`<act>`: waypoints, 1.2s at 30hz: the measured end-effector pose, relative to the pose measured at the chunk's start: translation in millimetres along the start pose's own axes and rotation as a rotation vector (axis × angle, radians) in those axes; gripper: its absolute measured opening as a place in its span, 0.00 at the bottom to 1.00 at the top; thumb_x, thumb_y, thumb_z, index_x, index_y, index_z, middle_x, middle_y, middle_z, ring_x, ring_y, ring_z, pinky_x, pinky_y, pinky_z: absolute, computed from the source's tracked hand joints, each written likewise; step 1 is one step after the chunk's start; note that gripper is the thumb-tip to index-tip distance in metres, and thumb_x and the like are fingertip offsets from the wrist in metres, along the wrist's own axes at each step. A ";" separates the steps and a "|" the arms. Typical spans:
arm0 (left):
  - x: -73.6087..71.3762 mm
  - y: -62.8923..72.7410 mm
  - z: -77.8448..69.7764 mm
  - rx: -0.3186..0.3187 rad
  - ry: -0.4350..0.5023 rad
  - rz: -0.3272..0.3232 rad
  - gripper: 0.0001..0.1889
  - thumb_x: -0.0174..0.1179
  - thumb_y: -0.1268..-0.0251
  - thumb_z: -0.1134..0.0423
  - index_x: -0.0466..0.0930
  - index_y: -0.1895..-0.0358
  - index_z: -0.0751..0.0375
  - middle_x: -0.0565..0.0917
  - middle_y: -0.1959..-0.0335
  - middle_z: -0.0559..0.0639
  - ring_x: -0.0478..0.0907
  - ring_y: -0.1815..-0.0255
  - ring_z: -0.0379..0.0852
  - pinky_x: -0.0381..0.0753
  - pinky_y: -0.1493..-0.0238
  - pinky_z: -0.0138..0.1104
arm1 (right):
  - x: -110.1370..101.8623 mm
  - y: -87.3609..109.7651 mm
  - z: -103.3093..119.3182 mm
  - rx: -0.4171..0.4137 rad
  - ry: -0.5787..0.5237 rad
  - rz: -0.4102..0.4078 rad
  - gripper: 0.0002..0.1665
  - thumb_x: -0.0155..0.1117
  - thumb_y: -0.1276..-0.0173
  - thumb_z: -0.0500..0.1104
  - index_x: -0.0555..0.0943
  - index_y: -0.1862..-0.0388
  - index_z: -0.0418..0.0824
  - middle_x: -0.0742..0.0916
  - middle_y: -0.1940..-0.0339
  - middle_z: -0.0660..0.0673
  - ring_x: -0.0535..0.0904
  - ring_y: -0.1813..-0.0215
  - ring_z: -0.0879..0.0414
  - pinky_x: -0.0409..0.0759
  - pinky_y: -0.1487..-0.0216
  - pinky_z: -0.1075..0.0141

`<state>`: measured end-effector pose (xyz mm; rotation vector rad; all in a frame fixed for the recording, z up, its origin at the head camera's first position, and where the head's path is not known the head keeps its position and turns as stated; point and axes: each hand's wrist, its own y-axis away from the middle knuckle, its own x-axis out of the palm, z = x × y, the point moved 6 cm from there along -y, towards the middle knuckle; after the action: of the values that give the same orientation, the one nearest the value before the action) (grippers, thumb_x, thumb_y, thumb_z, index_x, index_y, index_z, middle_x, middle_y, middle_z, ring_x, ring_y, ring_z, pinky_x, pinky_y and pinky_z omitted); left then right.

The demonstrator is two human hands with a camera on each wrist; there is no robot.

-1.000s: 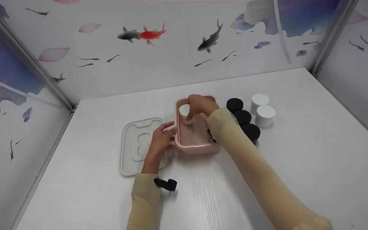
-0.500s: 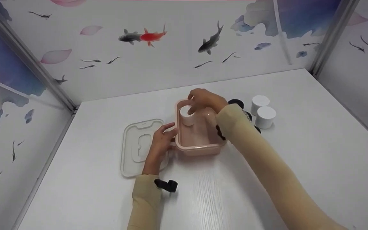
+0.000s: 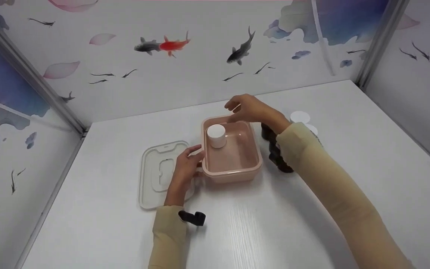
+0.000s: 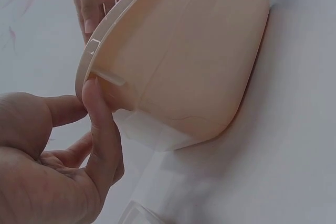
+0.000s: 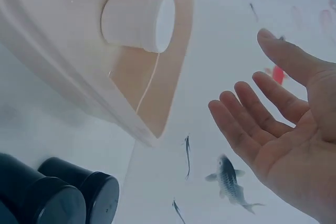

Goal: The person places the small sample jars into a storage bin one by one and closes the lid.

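Note:
A pink lidless storage box (image 3: 233, 178) stands in the middle of the table. One white screw-top jar (image 3: 216, 136) sits upright inside it, in the back left corner. My left hand (image 3: 187, 164) is at the box's left side; in the left wrist view its thumb and a finger pinch the box just under the rim (image 4: 84, 72). Above the back right part of the box hovers my right hand (image 3: 250, 108), holding nothing. The right wrist view shows that hand (image 5: 286, 124) with its fingers apart, clear of the jar (image 5: 134, 22).
A pale grey lid (image 3: 149, 179) lies flat left of the box, partly under my left forearm. Several black jars (image 3: 282, 162) stand close to the box's right side. Two white jars (image 3: 300, 117) are farther right, partly hidden by my right sleeve. A printed wall panel (image 3: 185, 82) bounds the table's back.
My right hand has let go of the white jar inside the box and risen back and to the right, above the rim. My left hand stays at the box's side.

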<state>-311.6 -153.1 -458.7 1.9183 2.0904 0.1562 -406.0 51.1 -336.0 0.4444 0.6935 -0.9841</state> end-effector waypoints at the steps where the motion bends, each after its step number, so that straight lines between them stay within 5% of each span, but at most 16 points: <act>1: 0.2 -0.5 -0.3 0.000 -0.002 0.005 0.24 0.56 0.25 0.54 0.70 0.30 0.51 0.84 0.42 0.58 0.85 0.49 0.52 0.84 0.65 0.33 | -2.2 2.8 -1.1 -0.005 -0.015 -0.016 0.31 0.72 0.36 0.42 0.76 0.35 0.36 0.81 0.36 0.36 0.76 0.31 0.42 0.76 0.32 0.50; 17: -1.8 -0.3 -2.0 0.000 -0.005 -0.004 0.24 0.57 0.25 0.54 0.70 0.30 0.50 0.85 0.44 0.58 0.86 0.55 0.49 0.83 0.69 0.31 | -32.4 69.3 -8.6 -0.075 -0.136 -0.303 0.28 0.71 0.33 0.42 0.77 0.35 0.39 0.81 0.34 0.40 0.75 0.30 0.46 0.78 0.33 0.51; 28: -1.7 1.3 -1.9 0.017 -0.001 0.010 0.24 0.56 0.25 0.54 0.69 0.29 0.52 0.84 0.43 0.61 0.86 0.53 0.52 0.84 0.68 0.31 | -40.9 119.6 -31.1 -0.147 -0.089 -0.513 0.26 0.69 0.32 0.37 0.77 0.36 0.37 0.80 0.37 0.39 0.74 0.31 0.46 0.77 0.33 0.50; 36: -2.1 0.0 -0.5 0.007 -0.010 0.015 0.24 0.56 0.25 0.54 0.69 0.29 0.51 0.84 0.41 0.59 0.85 0.51 0.50 0.84 0.66 0.31 | -46.1 137.2 -65.0 -0.141 -0.070 -0.598 0.27 0.70 0.33 0.39 0.77 0.36 0.37 0.80 0.37 0.40 0.75 0.32 0.47 0.77 0.35 0.52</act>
<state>-311.6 -155.0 -457.8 1.9355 2.0737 0.1421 -325.0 187.4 -344.3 0.0698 0.8475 -1.4917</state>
